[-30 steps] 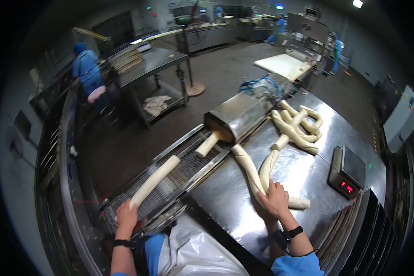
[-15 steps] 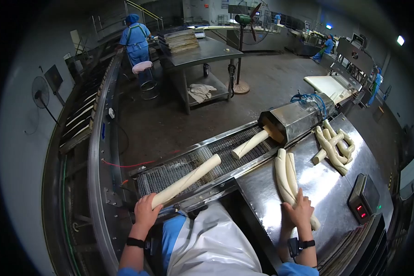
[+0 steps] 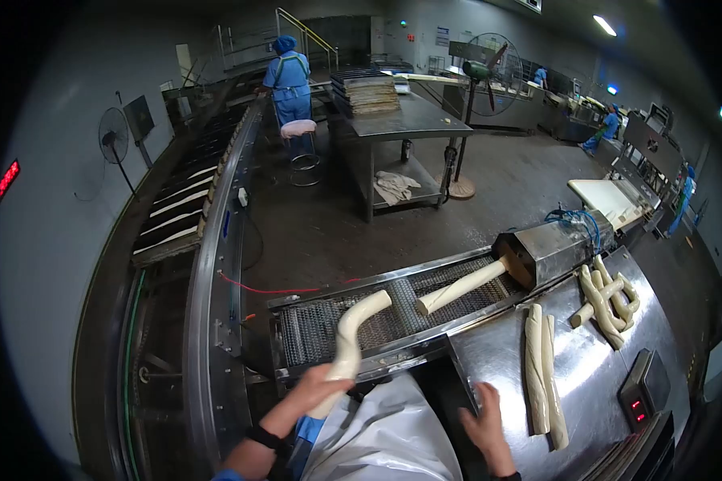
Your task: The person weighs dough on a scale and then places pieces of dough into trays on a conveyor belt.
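Note:
A thick pale dough roll (image 3: 350,329) bends over the near side of the mesh conveyor belt (image 3: 309,325). My left hand (image 3: 317,389) is closed round its lower part, and the roll's near end hangs by my apron. Another dough roll (image 3: 465,284) lies on the belt, coming out of the metal housing (image 3: 549,248). My right hand (image 3: 485,421) is open with fingers apart, at the near edge of the steel table (image 3: 489,353), holding nothing. To its right, two dough rolls (image 3: 535,369) lie side by side on that table.
Several dough pieces (image 3: 606,305) are heaped on the table's far end, with a digital scale (image 3: 643,389) at its right edge. On my left runs a line with trays of dough strips (image 3: 176,208). A co-worker (image 3: 289,84) stands farther back by a steel workbench (image 3: 409,120).
My left hand has lifted the near end of its dough roll toward me, bending it. My right hand has left the pair of rolls and moved left. The view has turned left.

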`<action>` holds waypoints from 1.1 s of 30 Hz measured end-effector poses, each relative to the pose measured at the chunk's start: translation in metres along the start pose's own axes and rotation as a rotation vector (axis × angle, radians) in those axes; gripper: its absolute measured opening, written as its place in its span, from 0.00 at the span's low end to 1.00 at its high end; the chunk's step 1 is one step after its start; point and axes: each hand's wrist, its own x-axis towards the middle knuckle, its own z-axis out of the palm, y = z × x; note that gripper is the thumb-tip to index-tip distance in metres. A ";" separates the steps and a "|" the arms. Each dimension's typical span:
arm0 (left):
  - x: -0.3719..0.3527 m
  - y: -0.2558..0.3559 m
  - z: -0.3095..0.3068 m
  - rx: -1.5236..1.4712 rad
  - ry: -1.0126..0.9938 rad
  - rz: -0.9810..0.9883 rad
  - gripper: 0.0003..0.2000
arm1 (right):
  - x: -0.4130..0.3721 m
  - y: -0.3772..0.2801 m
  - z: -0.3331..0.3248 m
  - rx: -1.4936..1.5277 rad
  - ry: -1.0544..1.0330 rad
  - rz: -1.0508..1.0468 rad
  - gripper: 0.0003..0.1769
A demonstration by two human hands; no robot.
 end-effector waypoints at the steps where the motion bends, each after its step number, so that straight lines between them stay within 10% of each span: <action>1: -0.002 0.029 0.016 0.142 -0.098 0.007 0.20 | 0.013 -0.018 0.012 0.075 -0.093 -0.043 0.41; 5: 0.024 0.066 0.073 -0.012 -0.503 0.191 0.21 | 0.069 -0.073 0.041 0.292 -0.088 -0.240 0.44; 9: 0.041 0.121 0.079 -0.544 -0.725 0.185 0.17 | 0.101 -0.079 0.011 0.610 0.067 0.119 0.21; 13: 0.036 0.155 0.030 -0.628 -0.358 0.472 0.28 | 0.095 -0.042 -0.046 0.419 0.138 0.225 0.16; 21: -0.030 -0.009 -0.087 -0.135 0.498 0.170 0.08 | 0.009 0.077 -0.074 -0.943 0.015 0.403 0.41; 23: -0.052 -0.057 -0.069 -0.127 0.373 0.071 0.05 | -0.006 0.098 -0.071 -0.957 0.062 0.386 0.43; 27: -0.073 -0.094 -0.027 0.850 0.232 -0.004 0.14 | -0.003 0.096 -0.060 -1.007 0.164 0.315 0.46; 33: -0.033 -0.123 0.007 1.100 0.021 -0.263 0.18 | 0.078 0.004 0.033 -0.417 0.039 -0.172 0.40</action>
